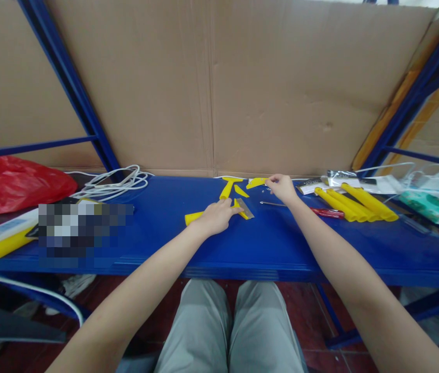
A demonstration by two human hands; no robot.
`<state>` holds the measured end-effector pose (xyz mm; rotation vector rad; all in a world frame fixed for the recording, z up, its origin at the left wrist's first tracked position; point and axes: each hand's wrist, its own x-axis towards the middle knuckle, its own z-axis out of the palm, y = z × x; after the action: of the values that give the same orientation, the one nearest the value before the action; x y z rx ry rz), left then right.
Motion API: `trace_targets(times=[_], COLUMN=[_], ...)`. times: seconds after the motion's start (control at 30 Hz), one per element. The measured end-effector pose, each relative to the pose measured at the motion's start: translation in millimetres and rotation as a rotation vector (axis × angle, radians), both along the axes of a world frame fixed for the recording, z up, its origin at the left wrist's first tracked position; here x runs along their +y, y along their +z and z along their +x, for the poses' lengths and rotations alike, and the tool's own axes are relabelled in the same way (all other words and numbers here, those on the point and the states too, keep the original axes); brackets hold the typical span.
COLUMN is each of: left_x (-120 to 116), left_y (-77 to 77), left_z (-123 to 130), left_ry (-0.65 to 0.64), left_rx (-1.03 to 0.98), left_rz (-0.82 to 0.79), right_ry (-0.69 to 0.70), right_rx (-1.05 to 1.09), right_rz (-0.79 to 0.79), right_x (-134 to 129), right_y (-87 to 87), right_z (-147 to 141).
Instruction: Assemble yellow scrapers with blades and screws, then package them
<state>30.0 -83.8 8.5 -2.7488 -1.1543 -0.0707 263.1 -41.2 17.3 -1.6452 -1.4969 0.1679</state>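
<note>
My left hand [216,216] is closed over a yellow-handled scraper [193,217] lying on the blue table; its metal blade [245,208] sticks out to the right of my fingers. Farther back, my right hand [280,186] has its fingertips pinched together above a few tiny metal bits, perhaps screws; whether anything is in the pinch is too small to tell. A yellow head piece [256,182] lies just left of those fingertips. Between the hands are a yellow T-shaped part [227,188] and a small yellow wedge [241,191]. Beneath my right forearm lies a screwdriver [327,213] with a red handle.
Several yellow tube handles [355,204] lie at the right, in front of packaged blades [341,178] and a green plastic bag [433,207]. On the left are a coiled white cable [124,184] and a red bag [17,184]. Cardboard [211,88] walls the back between blue posts.
</note>
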Motion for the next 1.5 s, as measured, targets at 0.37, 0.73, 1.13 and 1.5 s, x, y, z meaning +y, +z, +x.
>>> trace_targets(times=[0.37,0.73,1.13,1.5], left_x=[0,0,0,-2], left_y=[1.6,1.3,-2.3,0.6], left_z=[0,-1,2,3], left_ry=[0.018,0.0,-0.003,-0.003], left_rx=[0.007,-0.003,-0.011,0.019], left_rz=[-0.009,0.023,0.021,0.022], right_ry=[0.128,0.293,0.348,0.425], right_rx=[0.551,0.812,0.774,0.403], right_rz=[0.049,-0.406,-0.429,-0.435], right_x=[-5,-17,-19,-26], right_y=[12.4,13.9,7.2,-2.4], right_z=[-14,-28,-39,-56])
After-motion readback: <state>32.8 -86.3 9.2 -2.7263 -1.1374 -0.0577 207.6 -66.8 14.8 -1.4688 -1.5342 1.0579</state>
